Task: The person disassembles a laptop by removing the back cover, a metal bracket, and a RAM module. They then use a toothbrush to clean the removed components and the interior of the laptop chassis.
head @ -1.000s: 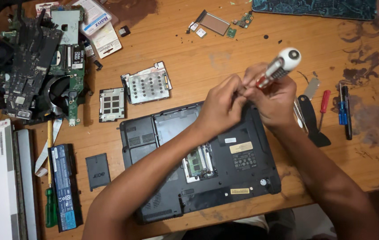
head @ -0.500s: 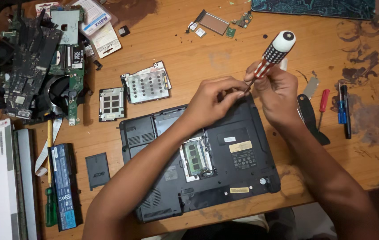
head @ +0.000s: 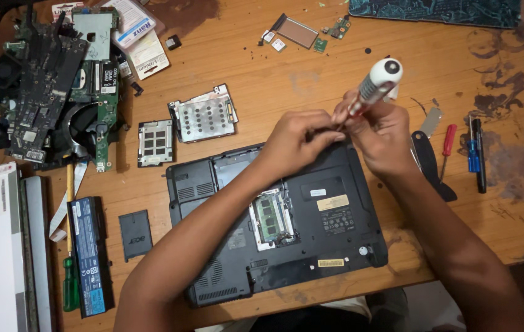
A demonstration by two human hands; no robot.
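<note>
Head-camera footage shows a screwdriver point(head: 369, 89) with a red-and-clear handle and a white cap clasped in the right hand point(head: 380, 134), the fingers closed around the lower handle and the tool tilted so that the cap points up and to the right. The shaft is pinched between the fingertips of the left hand point(head: 296, 140), which is closed just beside the right hand, the two touching over the far edge of an upturned black laptop point(head: 311, 215). The tip itself is hidden by the fingers, so its contact with the laptop cannot be told. The laptop lies bottom-up on a worn wooden table point(head: 262, 74), with a memory bay point(head: 272, 216) uncovered near its middle. Just right of the hands lie a black pry tool point(head: 429, 166), a red screwdriver point(head: 446, 147) and a blue screwdriver point(head: 472, 154). Beyond the laptop's left corner rest a perforated metal drive caddy point(head: 203, 114) and a small vented cover point(head: 155, 142). Farther left are stacked circuit boards with a fan point(head: 59, 92), a battery pack point(head: 90, 255), a green-handled screwdriver point(head: 70, 280) and a small black cover plate point(head: 134, 233).
</note>
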